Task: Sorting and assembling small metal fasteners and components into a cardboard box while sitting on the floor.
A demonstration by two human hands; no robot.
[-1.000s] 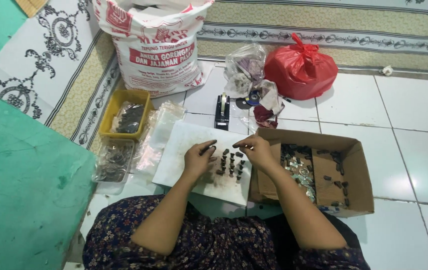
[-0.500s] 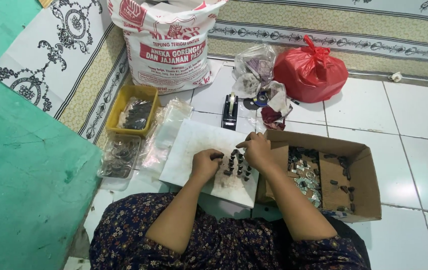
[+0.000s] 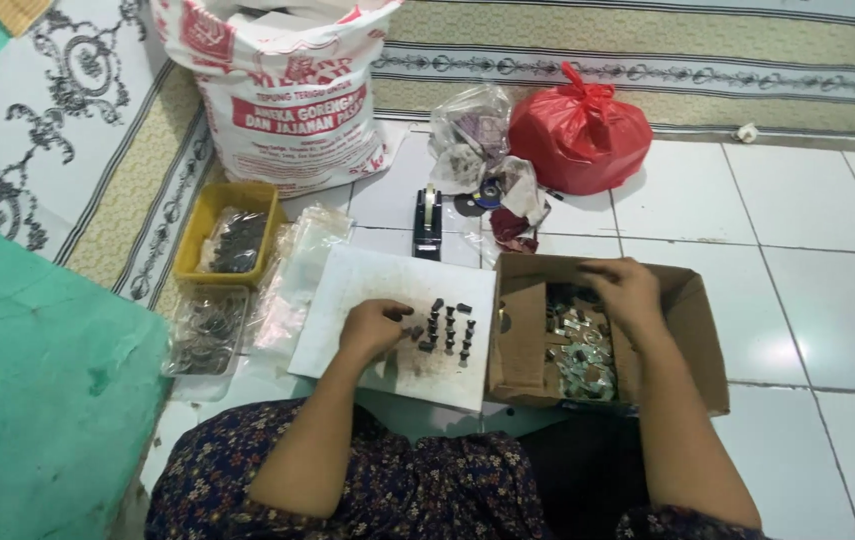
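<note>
Head view: left hand point(image 3: 372, 328) on white board point(image 3: 347, 300), right hand point(image 3: 625, 290) in cardboard box point(image 3: 692, 330).

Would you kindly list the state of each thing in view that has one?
Cardboard box: open, small metal pieces inside.
Red plastic bag: tied shut.
Large white sack: open at top.
Left hand: curled, on the white board.
Right hand: inside the box.

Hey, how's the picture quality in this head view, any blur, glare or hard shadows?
Head view: soft, even light; faint sheen on the floor tiles; only a weak shadow under the left hand on the white board; the small dark pieces are too small to make out.
</note>
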